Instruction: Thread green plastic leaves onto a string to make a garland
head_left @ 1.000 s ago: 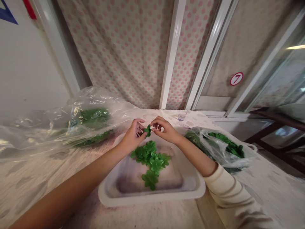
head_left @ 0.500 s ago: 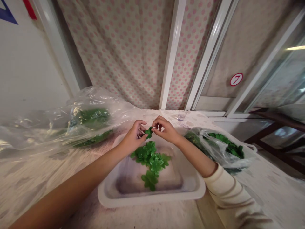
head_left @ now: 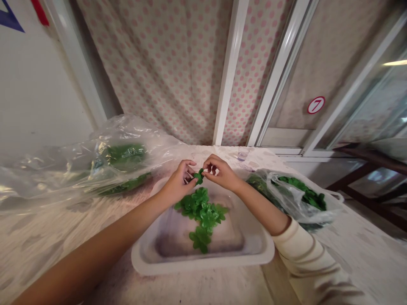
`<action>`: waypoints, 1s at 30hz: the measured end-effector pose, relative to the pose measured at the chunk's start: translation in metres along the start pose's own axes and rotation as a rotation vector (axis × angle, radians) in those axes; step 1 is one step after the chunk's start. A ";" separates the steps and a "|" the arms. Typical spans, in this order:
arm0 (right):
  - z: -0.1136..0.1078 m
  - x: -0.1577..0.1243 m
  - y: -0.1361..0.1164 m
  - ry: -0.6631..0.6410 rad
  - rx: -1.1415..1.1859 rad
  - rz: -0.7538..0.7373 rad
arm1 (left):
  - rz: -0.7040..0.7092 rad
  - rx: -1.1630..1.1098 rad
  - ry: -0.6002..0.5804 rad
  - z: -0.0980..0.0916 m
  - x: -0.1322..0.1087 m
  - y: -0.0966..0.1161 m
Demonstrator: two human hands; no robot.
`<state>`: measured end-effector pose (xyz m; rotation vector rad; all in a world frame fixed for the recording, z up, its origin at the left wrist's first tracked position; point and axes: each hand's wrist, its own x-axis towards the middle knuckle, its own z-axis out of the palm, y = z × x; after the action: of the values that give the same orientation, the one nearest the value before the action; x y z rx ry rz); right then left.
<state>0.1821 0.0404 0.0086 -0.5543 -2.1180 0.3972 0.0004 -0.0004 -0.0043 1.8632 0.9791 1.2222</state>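
A small green flower-shaped piece (head_left: pixel 199 176) is pinched between my two hands above the far part of a white tray (head_left: pixel 203 268). My left hand (head_left: pixel 181 180) grips its left side with thumb and fingers. On its right side, the thumb and forefinger of my right hand (head_left: pixel 220 171) are closed on the edge. Below them, several green flower-shaped pieces (head_left: pixel 206 216) lie overlapping in the tray, with one green piece (head_left: pixel 200 239) toward the near side. They look thin and slightly glossy; I cannot tell their material.
At the left lies a large clear plastic bag (head_left: pixel 152 140) with green contents (head_left: pixel 125 154). Right of the tray, an open plastic bag (head_left: pixel 291 199) holds dark green pieces (head_left: pixel 305 192). A small clear cup (head_left: pixel 242 154) stands at the table's back edge, before a dotted curtain (head_left: pixel 178 72).
Almost nothing has changed. Both hands keep the same pinch on the green piece, and the view has shifted very slightly.
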 end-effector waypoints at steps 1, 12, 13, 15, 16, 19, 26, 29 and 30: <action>0.000 0.000 0.000 -0.001 -0.001 0.001 | -0.005 -0.004 0.003 0.000 0.000 0.000; 0.000 0.000 -0.001 0.001 0.001 0.011 | 0.008 0.012 0.006 0.000 0.000 -0.001; 0.000 0.000 -0.001 0.002 0.001 0.009 | 0.006 0.012 0.003 0.000 0.000 -0.001; 0.000 0.000 -0.001 0.001 0.001 0.008 | 0.000 0.008 -0.003 0.000 0.000 -0.001; 0.000 0.000 -0.001 -0.001 0.001 0.010 | 0.000 0.004 -0.004 0.000 0.000 -0.001; 0.000 0.000 -0.001 0.000 0.001 0.011 | 0.002 -0.001 -0.010 0.000 0.000 -0.001; -0.001 0.000 -0.001 -0.030 0.011 -0.007 | -0.006 -0.003 0.001 0.000 0.000 0.001; -0.001 -0.001 -0.001 -0.015 0.005 -0.008 | -0.007 -0.002 -0.003 0.000 0.000 0.000; -0.001 -0.001 -0.001 -0.004 0.003 -0.008 | -0.006 0.006 -0.003 0.000 0.000 0.000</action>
<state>0.1828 0.0396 0.0088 -0.5435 -2.1220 0.3975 0.0001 -0.0004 -0.0045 1.8646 0.9871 1.2144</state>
